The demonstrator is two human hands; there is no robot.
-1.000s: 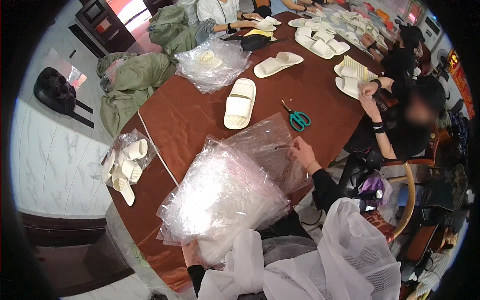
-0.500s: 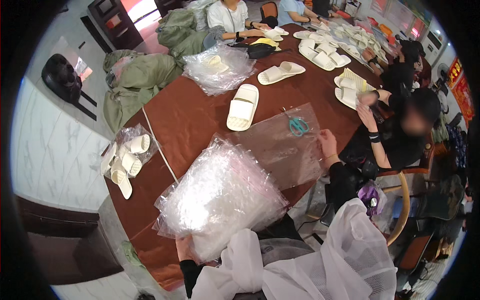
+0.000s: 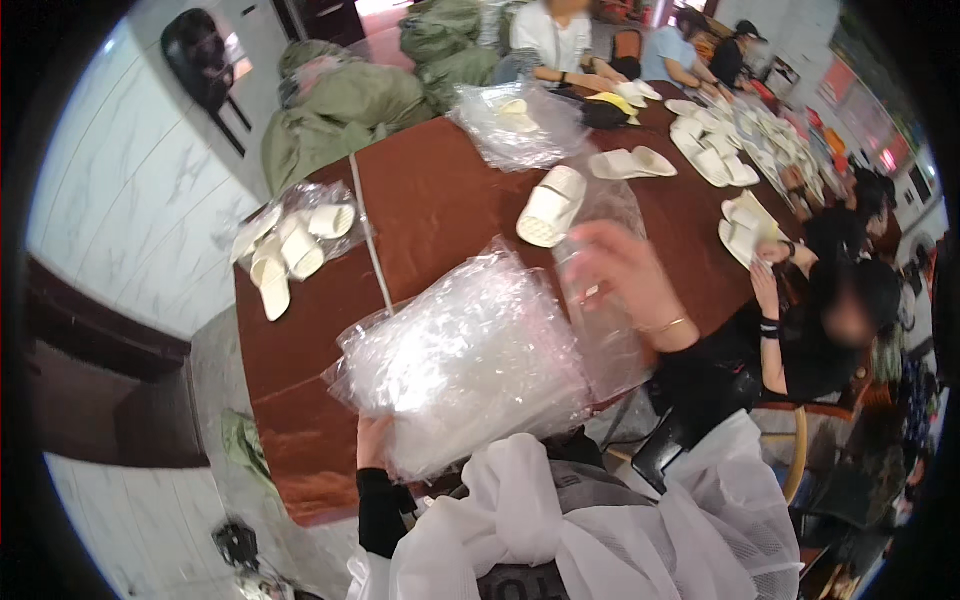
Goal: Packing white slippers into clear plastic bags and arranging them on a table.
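A thick stack of clear plastic bags (image 3: 470,370) lies at the table's near edge in front of me. My left hand (image 3: 373,438) grips its lower left edge, some fingers hidden by the plastic. My right hand (image 3: 630,275), smeared by motion, hovers over a single clear plastic bag (image 3: 610,345) spread to the right of the stack. Whether its fingers hold anything cannot be made out. Just beyond that hand, one cream slipper (image 3: 552,207) lies on the brown table (image 3: 430,190), and another slipper (image 3: 632,163) rests farther right.
Bagged slippers (image 3: 298,245) lie at the left, and a crumpled clear bag with a slipper inside (image 3: 520,125) at the back. A co-worker (image 3: 800,330) at the right handles slippers. Others sit farther off near piled slippers (image 3: 710,145). Green sacks (image 3: 360,115) stand behind the table.
My right hand has left the single bag's right edge and moved leftward, now covering where the teal scissors lay. My left hand stays at the stack. The whole view has shifted.
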